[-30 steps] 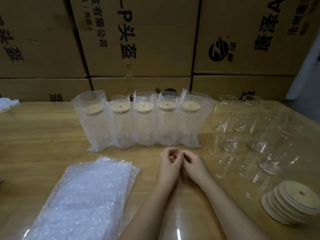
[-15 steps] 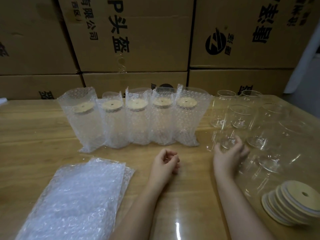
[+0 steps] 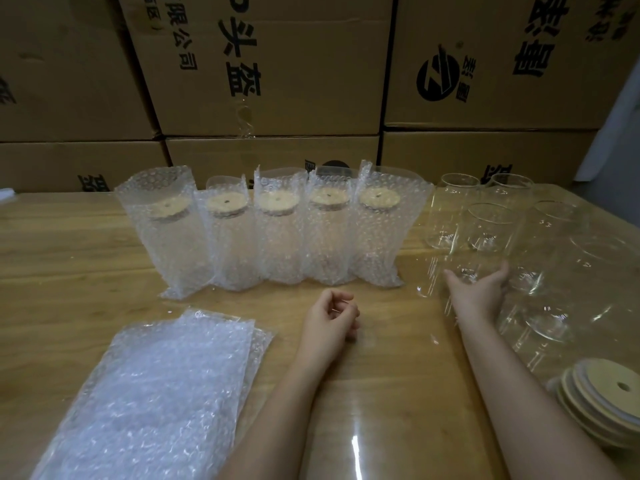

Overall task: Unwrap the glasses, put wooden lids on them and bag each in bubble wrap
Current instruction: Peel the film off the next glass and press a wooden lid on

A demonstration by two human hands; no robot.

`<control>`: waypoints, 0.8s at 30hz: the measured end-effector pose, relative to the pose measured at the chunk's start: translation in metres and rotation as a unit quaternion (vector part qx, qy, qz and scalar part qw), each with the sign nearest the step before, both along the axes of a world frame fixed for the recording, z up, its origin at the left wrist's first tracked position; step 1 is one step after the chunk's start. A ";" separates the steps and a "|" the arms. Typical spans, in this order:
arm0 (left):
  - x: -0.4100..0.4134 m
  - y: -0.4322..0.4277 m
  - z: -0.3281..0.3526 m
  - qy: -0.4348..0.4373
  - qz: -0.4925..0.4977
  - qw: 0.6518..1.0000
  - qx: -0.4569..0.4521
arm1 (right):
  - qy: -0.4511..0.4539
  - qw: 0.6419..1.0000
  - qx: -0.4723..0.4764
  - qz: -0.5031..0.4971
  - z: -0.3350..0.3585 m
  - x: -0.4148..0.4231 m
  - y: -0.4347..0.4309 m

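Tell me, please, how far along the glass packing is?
Done: five lidded glasses stand bagged in bubble wrap in a row. In hand: the right hand reaches a bare glass; the left hand rests curled on the table. Left: several bare glasses at right, with stacked wooden lids and flat bubble-wrap bags waiting.
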State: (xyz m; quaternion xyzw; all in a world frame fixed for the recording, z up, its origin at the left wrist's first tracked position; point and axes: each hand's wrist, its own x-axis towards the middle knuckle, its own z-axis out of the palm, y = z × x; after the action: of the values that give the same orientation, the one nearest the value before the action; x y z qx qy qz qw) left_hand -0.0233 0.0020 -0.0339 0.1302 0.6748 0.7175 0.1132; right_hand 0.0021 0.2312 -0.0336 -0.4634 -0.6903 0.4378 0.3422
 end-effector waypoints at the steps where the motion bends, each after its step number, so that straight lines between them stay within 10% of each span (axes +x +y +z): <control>1: -0.001 -0.001 0.001 -0.004 0.003 1.000 0.010 | 0.000 1.000 0.004 -0.003 -0.001 -0.001 0.000; 24: 0.002 -0.005 0.001 -0.006 0.003 1.000 0.006 | -0.018 0.992 0.119 0.030 -0.007 0.013 -0.012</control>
State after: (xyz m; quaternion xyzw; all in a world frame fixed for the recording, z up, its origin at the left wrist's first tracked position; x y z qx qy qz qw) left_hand -0.0210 -0.0029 -0.0332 0.1247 0.6702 0.7228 0.1138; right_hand 0.0153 0.2188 -0.0410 -0.4061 -0.7571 0.3541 0.3693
